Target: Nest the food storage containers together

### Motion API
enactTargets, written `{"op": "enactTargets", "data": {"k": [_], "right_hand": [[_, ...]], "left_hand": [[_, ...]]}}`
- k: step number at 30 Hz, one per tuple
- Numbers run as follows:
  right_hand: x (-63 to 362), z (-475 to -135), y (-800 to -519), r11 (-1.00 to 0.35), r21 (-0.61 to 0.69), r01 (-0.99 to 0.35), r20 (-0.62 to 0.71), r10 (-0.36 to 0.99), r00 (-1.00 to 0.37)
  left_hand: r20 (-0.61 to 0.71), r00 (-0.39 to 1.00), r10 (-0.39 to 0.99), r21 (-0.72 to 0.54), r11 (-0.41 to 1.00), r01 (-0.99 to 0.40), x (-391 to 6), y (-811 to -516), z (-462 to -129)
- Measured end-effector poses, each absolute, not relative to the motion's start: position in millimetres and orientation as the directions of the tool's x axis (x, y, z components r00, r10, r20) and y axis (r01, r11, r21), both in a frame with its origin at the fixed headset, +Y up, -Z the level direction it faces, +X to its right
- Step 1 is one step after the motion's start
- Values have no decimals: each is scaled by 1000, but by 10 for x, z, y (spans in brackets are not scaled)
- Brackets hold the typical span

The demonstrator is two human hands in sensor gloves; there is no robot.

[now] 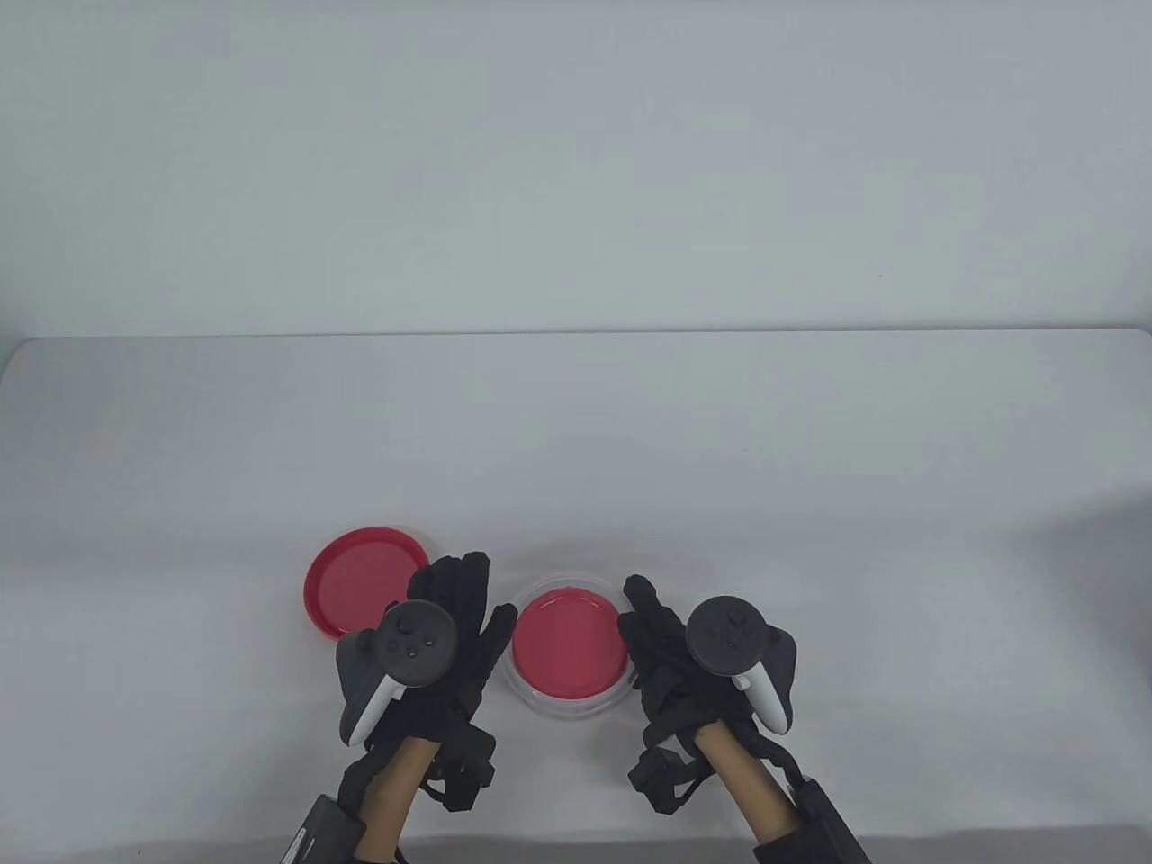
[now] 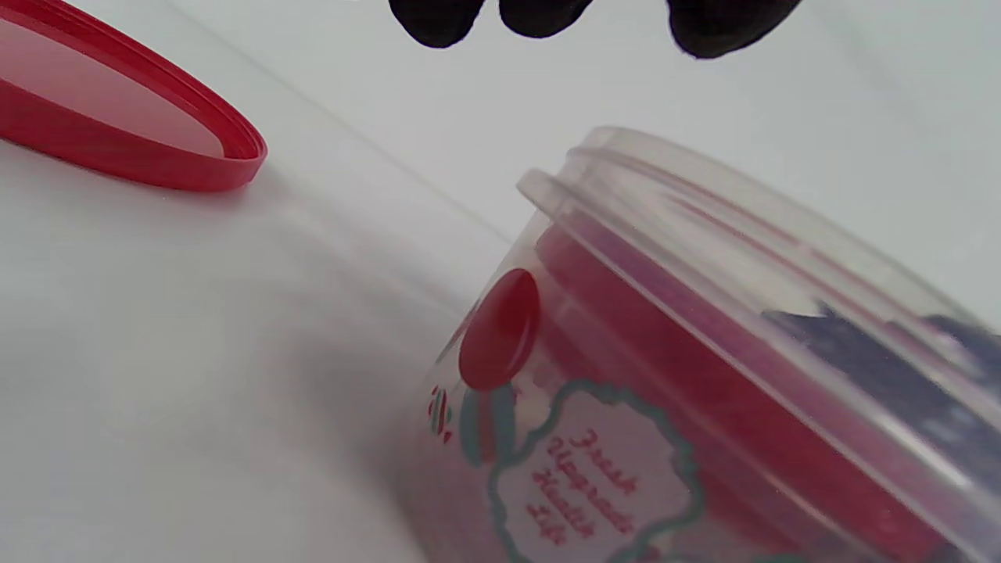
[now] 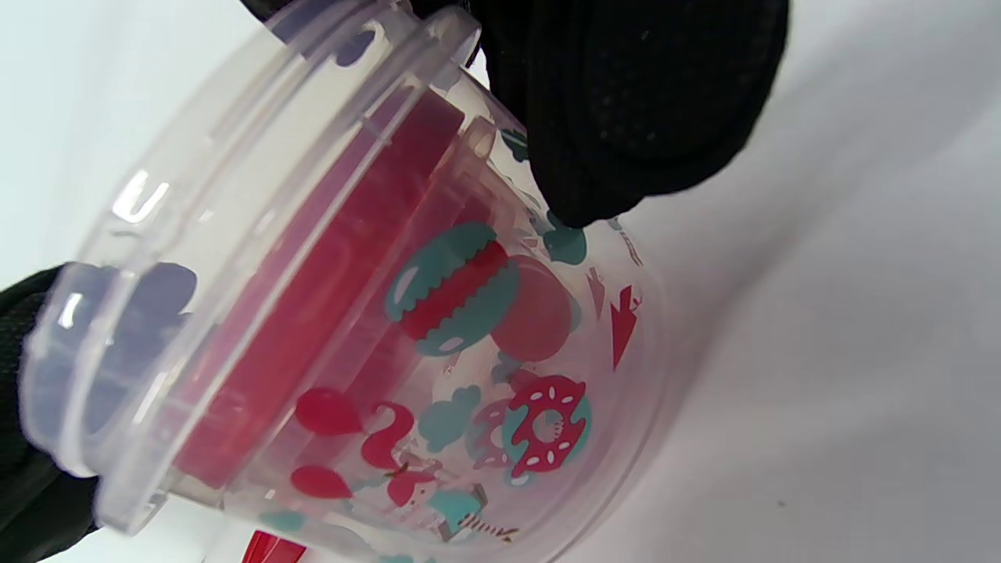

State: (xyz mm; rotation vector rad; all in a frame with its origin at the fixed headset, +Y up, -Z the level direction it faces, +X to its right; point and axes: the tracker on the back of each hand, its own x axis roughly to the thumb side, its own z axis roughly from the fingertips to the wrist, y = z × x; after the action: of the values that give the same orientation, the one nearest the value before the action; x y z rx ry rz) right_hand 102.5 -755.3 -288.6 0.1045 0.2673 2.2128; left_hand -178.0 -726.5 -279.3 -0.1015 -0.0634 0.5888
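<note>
A clear printed container (image 1: 562, 709) stands at the table's front middle with a smaller container capped by a red lid (image 1: 565, 643) nested inside it. It also shows in the left wrist view (image 2: 704, 352) and in the right wrist view (image 3: 391, 313). My right hand (image 1: 643, 612) holds the clear container at its right side, one finger (image 3: 626, 117) pressed on the outer wall. My left hand (image 1: 468, 603) is spread open beside its left rim, and its fingertips (image 2: 539, 16) hang free above the table.
A loose red lid (image 1: 364, 580) lies rim up on the white table (image 1: 810, 450), just left of my left hand; it also shows in the left wrist view (image 2: 117, 117).
</note>
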Motion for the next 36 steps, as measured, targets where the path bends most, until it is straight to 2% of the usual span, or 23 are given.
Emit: {"op": "enactTargets", "data": {"k": [6, 11, 15, 18, 22, 24, 28, 32, 36], "right_hand": [[1048, -2896, -7567, -563, 243, -790, -26, 811, -585], [1057, -2894, -7569, -553, 248, -795, -26, 817, -577], [1056, -2891, -7571, -554, 244, -796, -27, 816, -577], [1059, -2894, -7574, -556, 244, -795, -27, 815, -579], [1060, -2891, -7574, -549, 247, -799, -32, 819, -573], [1064, -2892, -7576, -539, 254, -803, -39, 824, -566], [1082, -2903, -7598, -479, 288, -829, -82, 850, -520], [1088, -2911, -7605, -458, 302, -836, -97, 858, -504], [1086, -2914, -7605, -459, 307, -834, -97, 856, -507]], "left_hand": [[44, 836, 546, -101, 835, -541, -1777, -7219, -2782], [67, 829, 556, -9, 831, -556, -1845, -7001, -2788], [-28, 823, 568, 1, 823, -568, -2038, -6795, -2917], [-139, 779, 612, 22, 788, -615, -2273, -6577, -3103], [-306, 746, 591, 68, 795, -603, -2537, -6466, -3342], [-393, 734, 554, 49, 810, -585, -2630, -6559, -3438], [-565, 721, 402, -62, 850, -523, -2741, -6990, -3540], [-665, 695, 272, -165, 855, -492, -2821, -7351, -3581], [-738, 635, 228, -169, 849, -501, -2875, -7512, -3605]]}}
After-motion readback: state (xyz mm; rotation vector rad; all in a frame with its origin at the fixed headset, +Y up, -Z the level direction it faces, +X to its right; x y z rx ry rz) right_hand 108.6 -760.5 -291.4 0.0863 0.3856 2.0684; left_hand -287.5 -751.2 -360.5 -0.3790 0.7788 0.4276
